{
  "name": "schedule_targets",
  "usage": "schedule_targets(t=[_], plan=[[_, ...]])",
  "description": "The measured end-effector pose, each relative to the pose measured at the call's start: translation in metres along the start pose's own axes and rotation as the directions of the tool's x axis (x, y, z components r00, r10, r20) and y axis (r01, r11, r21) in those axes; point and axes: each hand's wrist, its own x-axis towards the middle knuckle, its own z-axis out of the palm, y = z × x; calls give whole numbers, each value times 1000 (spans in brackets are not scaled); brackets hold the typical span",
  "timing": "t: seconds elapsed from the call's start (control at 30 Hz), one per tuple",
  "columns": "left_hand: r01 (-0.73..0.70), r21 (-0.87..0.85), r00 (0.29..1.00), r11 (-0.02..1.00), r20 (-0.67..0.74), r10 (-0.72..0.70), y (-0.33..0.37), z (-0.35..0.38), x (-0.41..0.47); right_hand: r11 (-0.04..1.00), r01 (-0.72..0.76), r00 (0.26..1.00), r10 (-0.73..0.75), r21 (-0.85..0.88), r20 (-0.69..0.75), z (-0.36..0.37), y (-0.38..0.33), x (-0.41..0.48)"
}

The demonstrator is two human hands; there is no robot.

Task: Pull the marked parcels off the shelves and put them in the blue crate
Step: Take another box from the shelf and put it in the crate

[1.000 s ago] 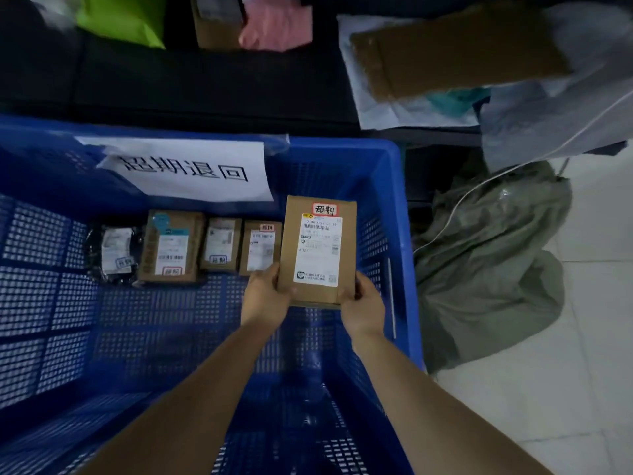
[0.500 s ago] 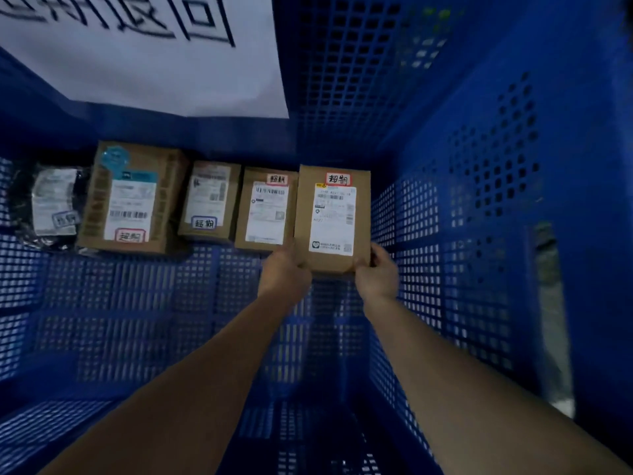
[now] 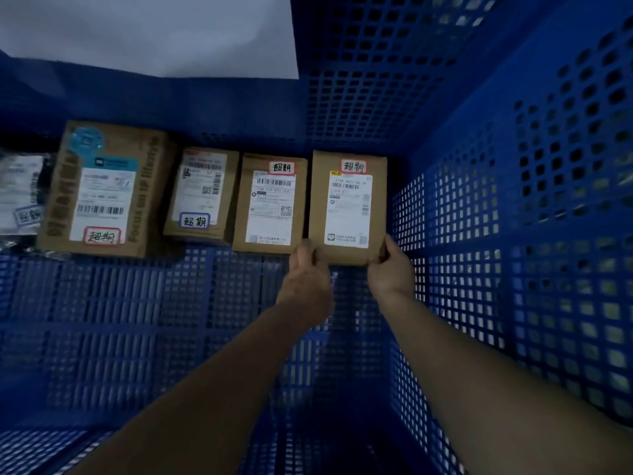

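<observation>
Both hands are on one parcel [image 3: 347, 207], centre of frame, inside the blue crate [image 3: 513, 200].

- Left hand [image 3: 308, 272]: fingers curled round the parcel's lower-left corner, knuckles toward the camera. Clamped on the box.
- Right hand [image 3: 390, 269]: thumb up along the parcel's right edge and the rest of the hand wrapped round the lower-right corner. Also clamped on the box.
- Neither hand touches anything else. The fingertips are hidden under the cardboard.

The parcel is a brown carton, label side up, with a red-bordered handwritten tag at its top edge. It sits at the right end of a row along the crate's far wall, near the perforated right wall. Its left edge is tight against the neighbouring carton [image 3: 270, 204], which has the same kind of red tag. I can't tell whether it is fully down on the crate floor.

Going left along the row:
- a smaller carton [image 3: 202, 195] with a blue-bordered tag
- a larger printed carton [image 3: 102, 190] with a red tag at the bottom
- a dark poly bag [image 3: 20, 197], cut off by the left edge of the frame

A white sheet [image 3: 147, 32] hangs on the far wall at upper left.
</observation>
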Motion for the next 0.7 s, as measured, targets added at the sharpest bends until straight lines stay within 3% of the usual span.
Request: schedule_targets(t=[0.23, 0.37, 0.7], plan=[[43, 62, 997, 997, 64, -47, 0, -29, -11, 965, 26, 998, -8, -259, 68, -17, -24, -11], [37, 80, 995, 996, 91, -45, 0, -71, -45, 922, 170, 984, -140, -347, 111, -36, -48, -46], [17, 358, 999, 934, -49, 1, 16, -197, -148, 710, 424, 903, -287, -562, 320, -92, -155, -171]])
